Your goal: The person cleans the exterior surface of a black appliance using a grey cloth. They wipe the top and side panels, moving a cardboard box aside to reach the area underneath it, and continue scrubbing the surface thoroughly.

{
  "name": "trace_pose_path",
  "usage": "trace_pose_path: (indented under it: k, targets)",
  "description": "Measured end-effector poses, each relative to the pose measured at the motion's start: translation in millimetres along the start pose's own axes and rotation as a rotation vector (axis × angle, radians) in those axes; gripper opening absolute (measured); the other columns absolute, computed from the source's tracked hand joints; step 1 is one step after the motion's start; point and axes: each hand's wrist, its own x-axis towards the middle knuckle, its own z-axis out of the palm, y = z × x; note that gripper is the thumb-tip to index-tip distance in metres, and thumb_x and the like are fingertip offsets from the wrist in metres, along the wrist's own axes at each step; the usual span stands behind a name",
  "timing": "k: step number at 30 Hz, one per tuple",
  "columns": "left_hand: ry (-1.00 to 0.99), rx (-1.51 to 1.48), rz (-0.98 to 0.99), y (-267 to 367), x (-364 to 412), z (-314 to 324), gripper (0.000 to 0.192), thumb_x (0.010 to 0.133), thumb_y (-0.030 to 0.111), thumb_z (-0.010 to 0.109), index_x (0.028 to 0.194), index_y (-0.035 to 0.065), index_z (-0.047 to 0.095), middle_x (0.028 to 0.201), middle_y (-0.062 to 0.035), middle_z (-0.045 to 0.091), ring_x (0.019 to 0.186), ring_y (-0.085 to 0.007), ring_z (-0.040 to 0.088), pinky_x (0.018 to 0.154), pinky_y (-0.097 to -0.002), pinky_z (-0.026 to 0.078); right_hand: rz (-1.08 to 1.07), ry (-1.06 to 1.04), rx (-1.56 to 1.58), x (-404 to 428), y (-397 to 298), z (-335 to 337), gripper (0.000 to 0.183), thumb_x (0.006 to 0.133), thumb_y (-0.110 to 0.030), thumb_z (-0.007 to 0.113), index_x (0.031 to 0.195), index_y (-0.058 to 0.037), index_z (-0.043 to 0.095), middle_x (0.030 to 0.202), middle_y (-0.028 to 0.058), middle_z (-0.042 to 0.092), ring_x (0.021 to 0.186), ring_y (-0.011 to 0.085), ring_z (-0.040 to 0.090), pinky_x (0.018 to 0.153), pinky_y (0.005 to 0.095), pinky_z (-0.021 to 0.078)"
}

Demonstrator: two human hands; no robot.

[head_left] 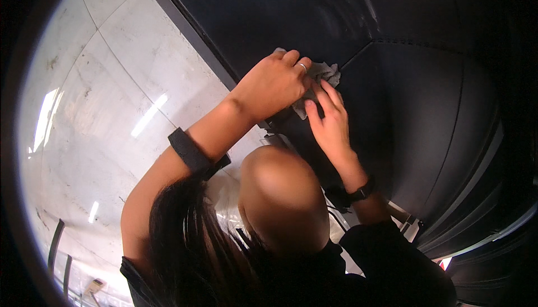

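My left hand [280, 83], with a ring on one finger, is closed around a crumpled grey cloth [327, 72]. The cloth lies against black leather-like upholstery [269, 17], beside a stitched seam [357, 54]. Just right of it, my right hand [331, 118] reaches up to the cloth with thumb and fingers apart. Its fingertips touch the cloth's edge, but whether they pinch it is unclear. My left hand hides part of the cloth.
A dark straight edge [189, 29] borders the upholstery above a stained, pale tiled floor [113, 67]. My bent knee [286, 193] rises below my hands. Dark bars [56, 244] and a tan-headed object with a handle [95, 285] appear at lower left. Long hair hangs near my left arm.
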Motion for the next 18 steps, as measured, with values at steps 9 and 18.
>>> trace_pose_path:
  k: [9,18]
  targets:
    - [0.151,-0.032,0.021,-9.0,-32.3,-10.1,0.03,0.085,0.011,0.055,0.113,0.0067,0.066,0.127,-0.0102,0.055,0.126,-0.0258,0.048,0.108,-0.0367,0.038,0.089,0.253,0.127,54.8,19.8,-5.1,0.02,0.083,-0.004,0.062,0.103,-0.0051,0.064,0.099,0.0122,0.056,0.091,0.0296,0.059,0.079,0.0368,0.0493]
    - [0.009,-0.054,0.132,-8.7,-20.7,14.7,0.034,0.089,0.013,0.052,0.12,0.01,0.064,0.135,-0.0078,0.056,0.134,-0.0251,0.044,0.115,-0.0366,0.031,0.038,0.11,0.002,27.6,-6.8,1.8,0.029,0.088,-0.01,0.062,0.116,-0.0028,0.058,0.106,0.017,0.057,0.102,0.0358,0.054,0.09,0.0436,0.0437]
